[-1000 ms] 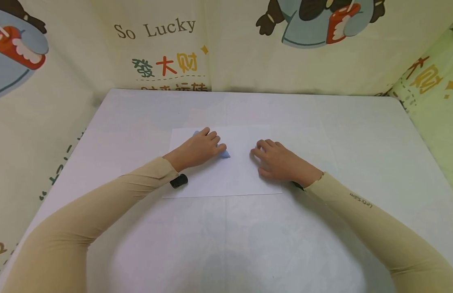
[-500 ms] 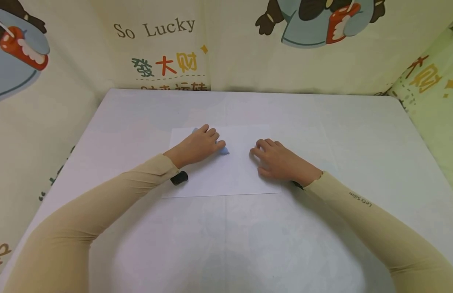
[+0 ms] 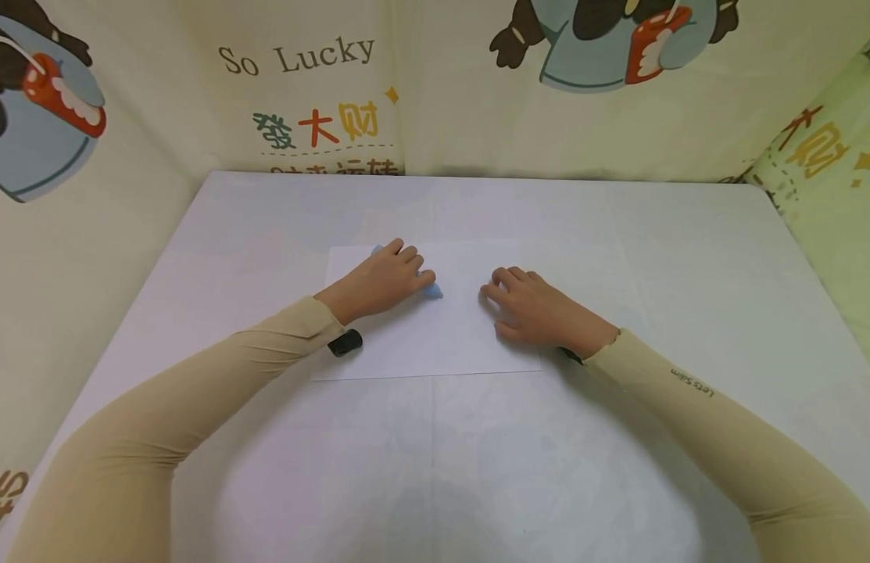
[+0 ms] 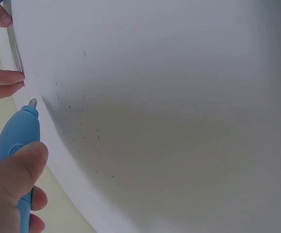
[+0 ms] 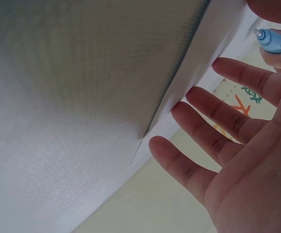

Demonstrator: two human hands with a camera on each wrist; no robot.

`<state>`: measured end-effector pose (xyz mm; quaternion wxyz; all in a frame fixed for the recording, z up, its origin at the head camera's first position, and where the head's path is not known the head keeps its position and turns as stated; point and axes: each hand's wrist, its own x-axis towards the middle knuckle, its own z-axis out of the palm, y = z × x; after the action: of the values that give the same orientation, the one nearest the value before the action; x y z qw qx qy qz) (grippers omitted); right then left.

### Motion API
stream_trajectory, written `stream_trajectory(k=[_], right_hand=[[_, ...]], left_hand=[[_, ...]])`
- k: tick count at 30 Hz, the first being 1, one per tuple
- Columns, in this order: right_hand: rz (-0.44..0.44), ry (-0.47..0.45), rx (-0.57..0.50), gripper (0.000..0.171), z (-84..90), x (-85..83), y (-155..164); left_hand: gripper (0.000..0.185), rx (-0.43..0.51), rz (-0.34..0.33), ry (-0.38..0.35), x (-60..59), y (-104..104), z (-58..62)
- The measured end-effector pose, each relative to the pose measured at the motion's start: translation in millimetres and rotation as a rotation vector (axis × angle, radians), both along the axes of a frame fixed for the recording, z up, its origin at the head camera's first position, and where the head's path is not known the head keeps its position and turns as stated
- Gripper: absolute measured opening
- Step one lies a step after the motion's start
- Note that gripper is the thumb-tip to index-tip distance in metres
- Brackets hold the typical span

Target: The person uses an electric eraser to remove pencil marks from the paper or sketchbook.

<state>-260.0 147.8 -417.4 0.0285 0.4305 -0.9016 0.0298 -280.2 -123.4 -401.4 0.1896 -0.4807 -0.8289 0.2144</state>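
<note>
A white sheet of paper point(image 3: 442, 344) lies flat in the middle of the white table point(image 3: 688, 258). My left hand point(image 3: 385, 281) rests on the sheet's left part and grips a light blue pen-like tool point(image 3: 432, 292), its tip pointing right toward my other hand. In the left wrist view my thumb and fingers curl round the blue tool point(image 4: 16, 138). My right hand point(image 3: 529, 305) lies palm down on the sheet's right part with fingers straight and spread, holding nothing. The right wrist view shows those fingers point(image 5: 213, 141) over the paper edge, with the tool's tip point(image 5: 273, 41) just beyond them.
Printed cartoon fabric point(image 3: 308, 94) walls the table at the back and on both sides. A black wrist camera point(image 3: 345, 343) sits under my left cuff. Both forearms wear beige sleeves point(image 3: 688, 407).
</note>
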Motion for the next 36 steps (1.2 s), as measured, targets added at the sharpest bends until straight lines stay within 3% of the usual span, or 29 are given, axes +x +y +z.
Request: stream_trajectory(k=[6,15,21,36], right_hand=[[0.0,0.012,0.008,0.036,-1.7,-1.0,-0.7],[0.006,-0.004,0.004,0.037,-1.2,-1.7,0.3],[0.004,-0.008,0.016,0.037,-0.1,-1.7,0.0],[-0.001,-0.017,0.016,0.037,0.6,-2.0,0.0]], left_hand=[[0.015,0.015,-0.002,0.019,-1.3,-1.8,-0.8],[0.013,0.026,-0.036,-0.024,0.9,0.0,-2.0],[0.012,0.032,-0.001,0.006,-2.3,-2.5,-3.2],[0.009,0.015,-0.009,-0.022,-0.8,0.6,-2.7]])
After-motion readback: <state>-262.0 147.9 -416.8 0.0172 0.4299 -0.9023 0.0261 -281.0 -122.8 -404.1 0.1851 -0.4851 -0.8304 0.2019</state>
